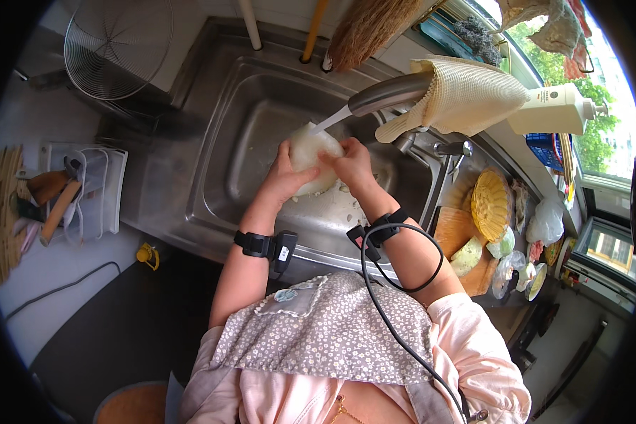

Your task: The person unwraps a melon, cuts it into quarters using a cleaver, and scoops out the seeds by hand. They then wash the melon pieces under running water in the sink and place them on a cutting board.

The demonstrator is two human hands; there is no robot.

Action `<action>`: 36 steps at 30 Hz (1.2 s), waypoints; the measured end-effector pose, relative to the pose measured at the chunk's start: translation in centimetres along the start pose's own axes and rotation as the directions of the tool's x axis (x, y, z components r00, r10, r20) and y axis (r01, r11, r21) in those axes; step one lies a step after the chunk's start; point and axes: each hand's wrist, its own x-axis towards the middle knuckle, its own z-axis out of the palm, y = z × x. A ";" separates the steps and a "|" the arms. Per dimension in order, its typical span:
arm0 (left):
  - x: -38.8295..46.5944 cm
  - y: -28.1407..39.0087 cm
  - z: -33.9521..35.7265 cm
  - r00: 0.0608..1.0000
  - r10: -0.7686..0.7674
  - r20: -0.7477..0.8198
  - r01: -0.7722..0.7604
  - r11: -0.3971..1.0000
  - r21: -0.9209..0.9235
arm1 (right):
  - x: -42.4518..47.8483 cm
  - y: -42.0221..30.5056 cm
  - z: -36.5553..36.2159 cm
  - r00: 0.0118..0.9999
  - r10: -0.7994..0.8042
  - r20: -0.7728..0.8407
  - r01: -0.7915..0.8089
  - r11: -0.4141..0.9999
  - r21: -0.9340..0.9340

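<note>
Over the sink basin (244, 122) I hold a large whitish chunk of melon (315, 146), which looks like winter melon. My left hand (291, 172) grips its left and lower side. On its right side lies my right hand (352, 164), thumb pressed across the flesh. Water (331, 119) runs onto the top of the chunk from the metal faucet spout (387, 94). Small pale scraps (354, 206) are scattered on the basin floor below my hands. Part of the chunk is hidden by my fingers.
A mesh cloth (466, 98) drapes over the faucet, behind its lever (453, 148). At right, a cutting board (450, 233) bears another melon piece (466, 256) and a yellow basket (491, 205). A wire strainer (119, 47) hangs at upper left. A black cable (368, 275) loops by my right forearm.
</note>
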 end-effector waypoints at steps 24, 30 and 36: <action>1.7 -1.7 1.4 0.995 0.087 -0.057 -0.089 0.995 -0.043 | -2.6 0.2 -0.4 0.938 -0.251 -0.241 0.287 0.949 0.131; 1.5 -0.6 2.1 0.936 0.323 -0.138 -0.282 0.925 0.253 | -1.1 -0.9 -0.2 0.938 -0.240 -0.250 0.329 0.841 0.430; 0.3 1.2 1.3 0.979 0.202 0.009 -0.202 0.969 0.142 | 1.1 1.8 0.5 0.973 -0.015 -0.232 0.104 0.920 0.379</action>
